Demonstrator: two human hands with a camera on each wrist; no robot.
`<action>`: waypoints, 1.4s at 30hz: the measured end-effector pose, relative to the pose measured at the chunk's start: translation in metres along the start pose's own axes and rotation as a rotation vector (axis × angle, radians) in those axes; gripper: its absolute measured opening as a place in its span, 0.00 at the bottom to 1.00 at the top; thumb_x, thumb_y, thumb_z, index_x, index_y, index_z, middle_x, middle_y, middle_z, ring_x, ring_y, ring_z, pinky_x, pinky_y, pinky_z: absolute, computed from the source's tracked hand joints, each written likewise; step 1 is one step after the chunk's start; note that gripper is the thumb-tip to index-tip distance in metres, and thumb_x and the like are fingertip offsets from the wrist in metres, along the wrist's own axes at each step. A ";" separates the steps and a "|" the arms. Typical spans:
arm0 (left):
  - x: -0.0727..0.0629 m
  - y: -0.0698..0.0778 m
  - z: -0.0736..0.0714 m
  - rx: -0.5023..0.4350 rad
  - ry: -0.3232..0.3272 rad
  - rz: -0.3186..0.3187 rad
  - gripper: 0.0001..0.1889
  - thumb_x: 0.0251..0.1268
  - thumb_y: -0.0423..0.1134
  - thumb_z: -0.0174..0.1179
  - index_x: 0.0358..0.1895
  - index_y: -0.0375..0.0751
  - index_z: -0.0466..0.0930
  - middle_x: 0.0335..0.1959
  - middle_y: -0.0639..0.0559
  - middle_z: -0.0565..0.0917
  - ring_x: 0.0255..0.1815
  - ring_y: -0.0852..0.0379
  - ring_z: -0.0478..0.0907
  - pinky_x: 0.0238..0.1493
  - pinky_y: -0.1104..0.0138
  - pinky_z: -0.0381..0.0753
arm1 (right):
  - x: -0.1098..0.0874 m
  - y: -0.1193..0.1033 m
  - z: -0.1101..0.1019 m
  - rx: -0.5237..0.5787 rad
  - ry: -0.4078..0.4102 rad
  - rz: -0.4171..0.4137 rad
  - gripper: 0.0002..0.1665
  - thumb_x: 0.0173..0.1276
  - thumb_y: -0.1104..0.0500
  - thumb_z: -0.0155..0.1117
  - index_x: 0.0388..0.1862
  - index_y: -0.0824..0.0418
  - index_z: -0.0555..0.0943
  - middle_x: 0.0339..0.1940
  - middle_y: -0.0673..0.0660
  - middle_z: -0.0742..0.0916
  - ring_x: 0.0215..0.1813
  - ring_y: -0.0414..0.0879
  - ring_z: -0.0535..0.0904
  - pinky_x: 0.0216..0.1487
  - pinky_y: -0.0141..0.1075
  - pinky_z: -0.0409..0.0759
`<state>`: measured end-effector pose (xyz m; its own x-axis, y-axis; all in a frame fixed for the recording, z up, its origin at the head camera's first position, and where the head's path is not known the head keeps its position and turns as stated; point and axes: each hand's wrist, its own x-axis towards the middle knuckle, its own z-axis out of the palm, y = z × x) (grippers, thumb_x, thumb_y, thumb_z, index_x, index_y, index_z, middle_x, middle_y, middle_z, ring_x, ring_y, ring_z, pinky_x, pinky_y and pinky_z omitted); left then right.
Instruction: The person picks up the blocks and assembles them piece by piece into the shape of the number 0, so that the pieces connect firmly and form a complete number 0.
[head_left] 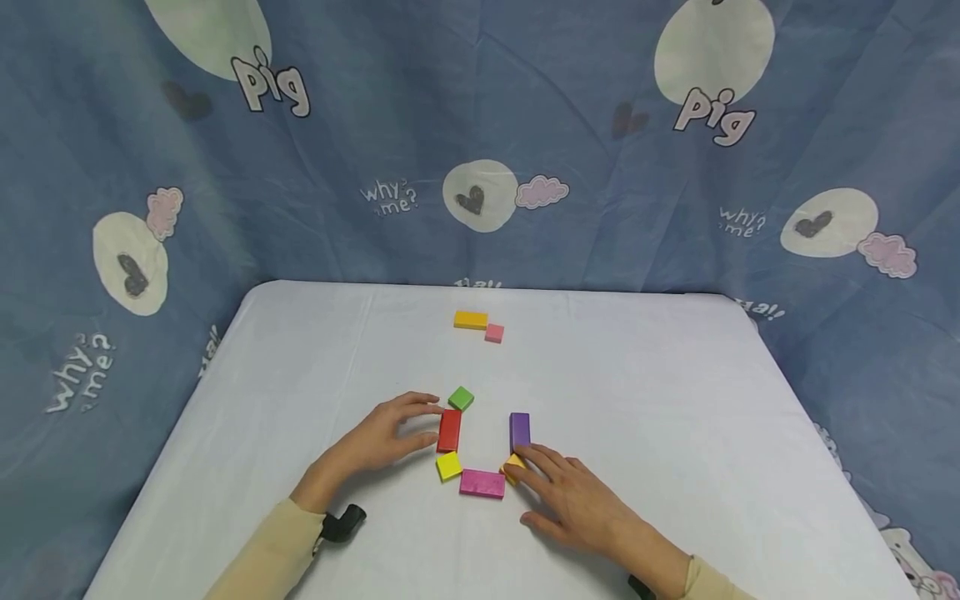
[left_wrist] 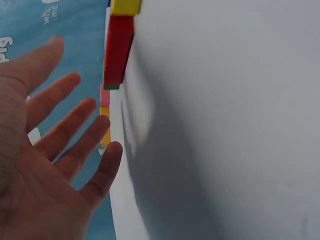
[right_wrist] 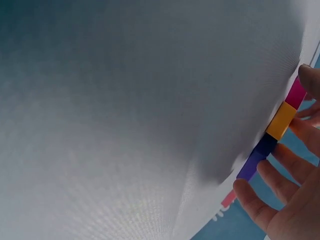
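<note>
My left hand (head_left: pixel 386 435) hovers beside the left side of a red block (head_left: pixel 449 431), fingers spread and holding nothing. A green block (head_left: pixel 461 398) sits at the red one's far end, and a yellow block (head_left: pixel 448 467) at its near end. To the right of that lies a magenta block (head_left: pixel 482 483). My right hand (head_left: pixel 573 504) has its fingertips at an orange-yellow block (head_left: pixel 513 468), partly covering it. In the right wrist view the fingers look extended next to the orange-yellow block (right_wrist: pixel 281 120). Beyond it stretches a purple block (head_left: pixel 520 431).
Farther back on the white table (head_left: pixel 637 375) lie an orange block (head_left: pixel 471 320) and a pink block (head_left: pixel 494 333), corners close together. A blue patterned cloth (head_left: pixel 585 233) hangs behind the table. Each wrist carries a black camera mount (head_left: pixel 344 523).
</note>
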<state>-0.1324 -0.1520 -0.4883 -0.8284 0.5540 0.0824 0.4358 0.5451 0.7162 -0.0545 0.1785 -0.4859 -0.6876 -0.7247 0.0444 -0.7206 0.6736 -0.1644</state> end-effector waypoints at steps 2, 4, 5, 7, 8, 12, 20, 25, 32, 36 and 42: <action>-0.007 0.002 0.003 0.024 -0.026 0.014 0.25 0.61 0.46 0.69 0.62 0.45 0.79 0.66 0.46 0.72 0.67 0.44 0.67 0.63 0.45 0.68 | 0.000 0.000 0.000 0.000 0.003 -0.003 0.38 0.68 0.40 0.61 0.74 0.48 0.65 0.75 0.55 0.65 0.72 0.51 0.62 0.58 0.47 0.75; -0.013 0.005 0.005 0.034 -0.064 0.020 0.28 0.58 0.47 0.71 0.63 0.47 0.78 0.68 0.47 0.70 0.68 0.44 0.66 0.63 0.45 0.68 | -0.001 0.001 0.001 0.003 0.004 -0.006 0.38 0.69 0.40 0.61 0.74 0.48 0.65 0.75 0.55 0.66 0.72 0.51 0.62 0.58 0.47 0.75; -0.015 0.006 0.006 0.048 -0.086 0.024 0.30 0.57 0.49 0.71 0.64 0.48 0.77 0.69 0.47 0.69 0.69 0.44 0.66 0.63 0.44 0.68 | -0.001 0.001 0.001 0.002 0.005 -0.007 0.38 0.68 0.40 0.61 0.74 0.48 0.65 0.75 0.55 0.66 0.72 0.51 0.62 0.58 0.48 0.75; -0.019 0.008 0.009 0.073 -0.125 0.036 0.33 0.54 0.50 0.73 0.65 0.50 0.77 0.71 0.47 0.68 0.69 0.44 0.65 0.62 0.43 0.68 | -0.001 0.002 0.001 0.000 0.008 -0.005 0.38 0.68 0.40 0.61 0.74 0.48 0.65 0.75 0.55 0.66 0.72 0.51 0.62 0.58 0.48 0.75; -0.020 0.009 0.009 0.078 -0.146 0.041 0.34 0.52 0.51 0.74 0.66 0.51 0.76 0.71 0.48 0.67 0.70 0.44 0.64 0.63 0.43 0.68 | -0.001 0.002 0.001 -0.001 0.010 -0.006 0.38 0.68 0.40 0.61 0.74 0.48 0.65 0.74 0.55 0.66 0.72 0.51 0.62 0.57 0.48 0.75; -0.023 0.013 0.013 0.126 -0.197 0.049 0.39 0.46 0.52 0.77 0.67 0.54 0.75 0.74 0.48 0.63 0.72 0.45 0.60 0.65 0.44 0.64 | -0.001 0.003 0.001 -0.001 0.018 -0.010 0.38 0.68 0.41 0.62 0.74 0.48 0.66 0.74 0.56 0.66 0.72 0.51 0.62 0.57 0.47 0.75; -0.028 0.018 0.019 0.212 -0.234 0.017 0.41 0.44 0.53 0.77 0.67 0.56 0.74 0.74 0.47 0.61 0.73 0.46 0.59 0.67 0.45 0.59 | 0.000 0.002 0.001 -0.002 0.016 -0.014 0.38 0.68 0.41 0.62 0.74 0.49 0.66 0.74 0.56 0.66 0.72 0.51 0.62 0.57 0.48 0.75; -0.029 0.019 0.020 0.238 -0.232 0.022 0.41 0.44 0.52 0.77 0.67 0.56 0.74 0.75 0.46 0.61 0.72 0.47 0.61 0.68 0.45 0.58 | 0.001 0.001 0.000 0.002 -0.003 -0.007 0.38 0.69 0.40 0.61 0.74 0.49 0.65 0.74 0.56 0.66 0.72 0.51 0.62 0.58 0.47 0.75; -0.029 0.020 0.019 0.254 -0.224 0.019 0.41 0.43 0.52 0.78 0.67 0.56 0.74 0.74 0.47 0.62 0.71 0.48 0.62 0.68 0.45 0.59 | 0.002 0.001 -0.002 0.008 -0.018 0.002 0.38 0.69 0.40 0.60 0.74 0.48 0.65 0.75 0.55 0.65 0.73 0.50 0.61 0.59 0.47 0.74; -0.029 0.020 0.020 0.254 -0.226 0.015 0.41 0.44 0.52 0.78 0.68 0.57 0.74 0.74 0.47 0.62 0.71 0.48 0.63 0.67 0.45 0.59 | 0.002 0.001 -0.004 0.005 -0.025 -0.002 0.38 0.69 0.39 0.60 0.74 0.49 0.65 0.74 0.55 0.66 0.72 0.51 0.62 0.60 0.47 0.74; -0.030 0.018 0.021 0.256 -0.226 0.019 0.42 0.43 0.53 0.77 0.68 0.57 0.73 0.75 0.47 0.61 0.71 0.48 0.62 0.68 0.46 0.59 | 0.008 0.004 -0.013 0.021 -0.039 0.031 0.37 0.69 0.39 0.60 0.73 0.48 0.66 0.72 0.55 0.69 0.72 0.52 0.64 0.63 0.49 0.72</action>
<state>-0.0925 -0.1456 -0.4918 -0.7331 0.6752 -0.0819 0.5480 0.6577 0.5168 -0.0644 0.1774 -0.4729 -0.7054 -0.7088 0.0010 -0.6966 0.6929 -0.1859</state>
